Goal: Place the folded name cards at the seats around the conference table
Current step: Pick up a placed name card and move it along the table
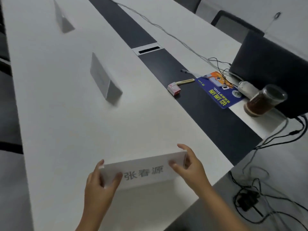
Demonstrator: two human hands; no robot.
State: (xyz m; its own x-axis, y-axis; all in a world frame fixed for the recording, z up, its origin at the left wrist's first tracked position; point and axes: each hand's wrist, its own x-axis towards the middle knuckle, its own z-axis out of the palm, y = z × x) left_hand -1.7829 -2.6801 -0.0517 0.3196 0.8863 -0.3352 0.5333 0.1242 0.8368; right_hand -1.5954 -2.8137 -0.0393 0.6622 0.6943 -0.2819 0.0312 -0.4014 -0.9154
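Name card btw both hands

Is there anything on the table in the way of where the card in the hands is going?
Nothing visible is. Both hands, left and right, already hold the name card, and the white tabletop under and just beyond it is bare. The nearest standing card is farther along the same side.

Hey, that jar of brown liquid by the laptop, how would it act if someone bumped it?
The jar looks tall and narrow, so it may tip. Nearly full, it is probably heavy and would spill toward the laptop. Its clear wall could be slippery.
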